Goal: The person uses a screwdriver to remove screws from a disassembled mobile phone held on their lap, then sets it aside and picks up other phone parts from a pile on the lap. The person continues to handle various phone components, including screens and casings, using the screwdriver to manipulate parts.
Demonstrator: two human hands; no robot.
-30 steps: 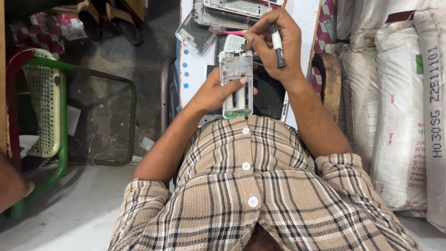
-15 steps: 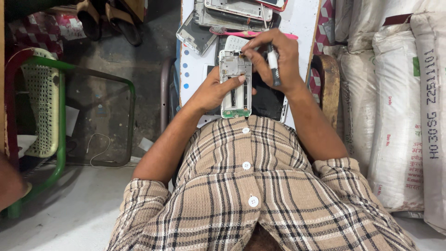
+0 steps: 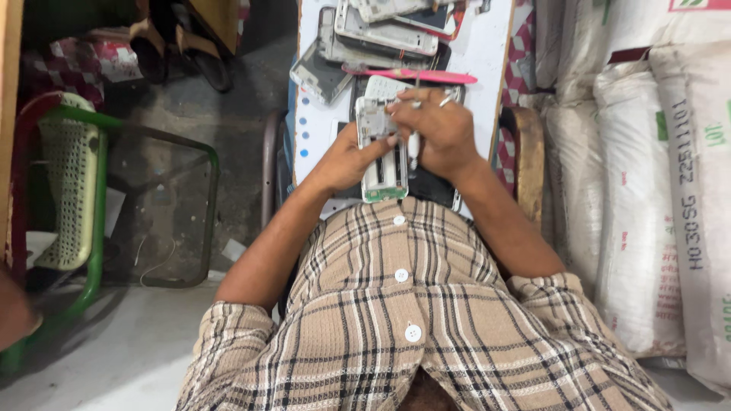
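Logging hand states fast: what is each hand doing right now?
Left hand: closed on the opened phone frame, holding it up.
Right hand: closed on a small screwdriver, tip at the frame.

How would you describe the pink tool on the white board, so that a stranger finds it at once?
Start at the white board above the person's hands. A pile of grey phone frames lies at its top. Just below the pile, above the right hand, lies the pink tool: long, thin, lying crosswise, the only bright pink thing there.
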